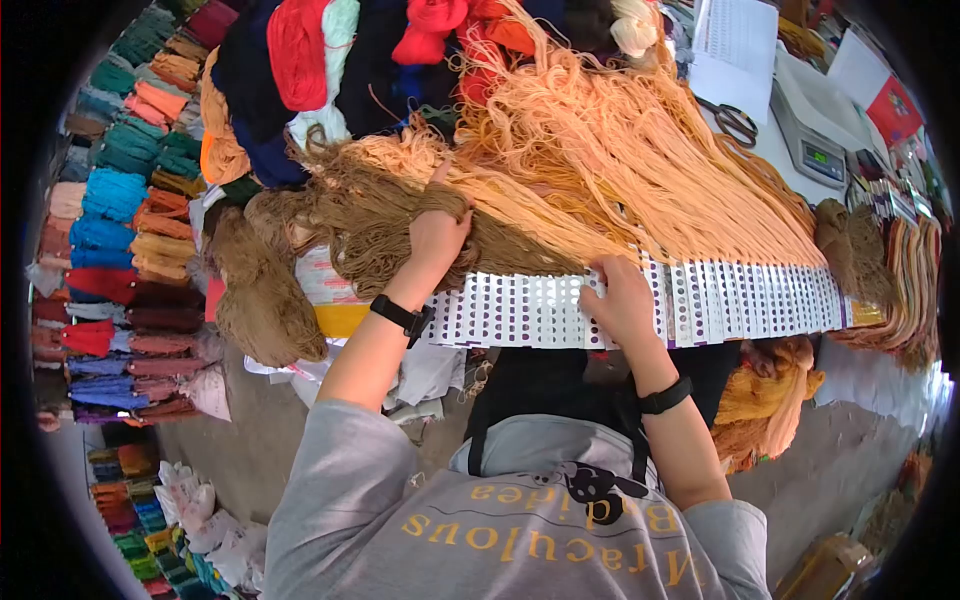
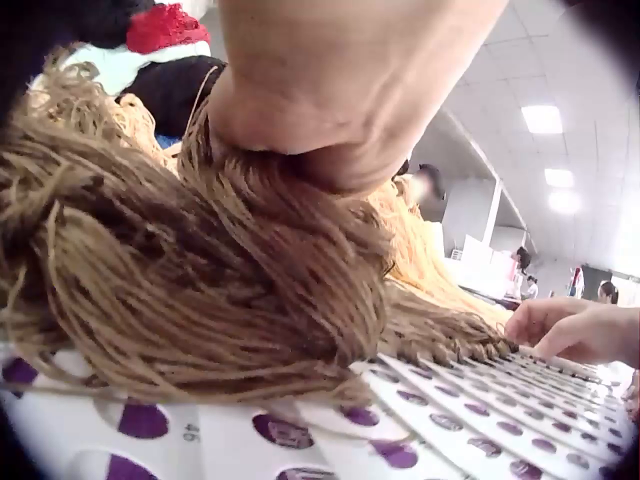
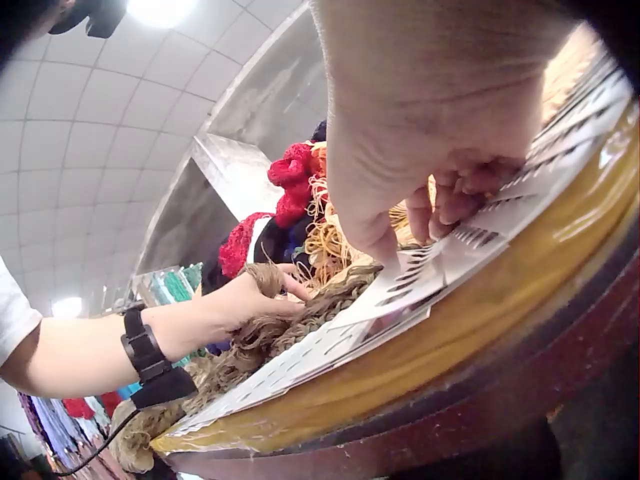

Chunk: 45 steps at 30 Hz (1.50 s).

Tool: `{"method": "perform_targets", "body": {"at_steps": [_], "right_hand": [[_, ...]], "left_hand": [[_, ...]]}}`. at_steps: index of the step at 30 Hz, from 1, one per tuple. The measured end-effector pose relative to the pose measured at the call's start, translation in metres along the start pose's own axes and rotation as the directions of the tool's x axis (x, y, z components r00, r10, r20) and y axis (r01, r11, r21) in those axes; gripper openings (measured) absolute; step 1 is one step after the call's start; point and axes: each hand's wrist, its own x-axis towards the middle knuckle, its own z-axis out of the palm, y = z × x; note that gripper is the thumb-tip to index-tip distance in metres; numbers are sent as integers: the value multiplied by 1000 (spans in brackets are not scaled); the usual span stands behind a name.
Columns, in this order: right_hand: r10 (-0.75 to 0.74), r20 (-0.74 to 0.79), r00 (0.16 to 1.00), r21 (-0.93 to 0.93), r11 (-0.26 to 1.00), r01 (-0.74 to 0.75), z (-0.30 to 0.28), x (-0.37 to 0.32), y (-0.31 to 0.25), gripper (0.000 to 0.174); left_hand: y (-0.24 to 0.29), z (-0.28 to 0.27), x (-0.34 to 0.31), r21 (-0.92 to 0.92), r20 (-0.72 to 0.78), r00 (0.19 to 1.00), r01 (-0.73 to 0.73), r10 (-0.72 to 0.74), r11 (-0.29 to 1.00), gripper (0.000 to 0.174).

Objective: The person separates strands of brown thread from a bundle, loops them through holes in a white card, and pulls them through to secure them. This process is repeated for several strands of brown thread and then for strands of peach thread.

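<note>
A thick bundle of brown yarn (image 1: 365,225) lies over the left part of a row of white perforated cards (image 1: 520,312), printed with purple spots. My left hand (image 1: 438,242) grips the brown yarn from above, with strands looped over the fingers. At the yarn's right end, my right hand (image 1: 624,300) bends its fingers over the cards, thumb apart and low on the card surface. In the right wrist view, its fingertips (image 3: 460,200) meet the holed cards; I cannot tell whether they pinch a strand. Peach yarn (image 1: 650,170) fans out behind, its ends at the cards' far edge.
Red yarn hanks (image 1: 297,50) are piled at the back. Black-handled scissors (image 1: 735,124) and a digital scale (image 1: 820,140) sit at the right rear. Another brown hank (image 1: 265,290) hangs at the table's left end. Shelves of coloured yarn (image 1: 105,220) stand farther left.
</note>
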Motion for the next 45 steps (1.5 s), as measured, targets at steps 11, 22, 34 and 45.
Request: {"method": "perform_targets", "body": {"at_steps": [11,22,34,45], "right_hand": [[-21,-3,1000,-42,999,21,1,-2,4,29],[-30,-27,999,-20,999,30,0,-5,6,30],[-40,-26,999,-8,999,40,0,-7,6,29],[5,-212,977,423,902,87,-22,-2,-22,13]], "left_hand": [[-25,-3,9,317,-85,996,63,-38,946,21],[-30,-4,34,196,-137,990,10,17,981,17],[-65,-48,58,346,-74,975,223,-211,911,24],[138,-1,-38,-802,420,887,267,189,534,47]]}}
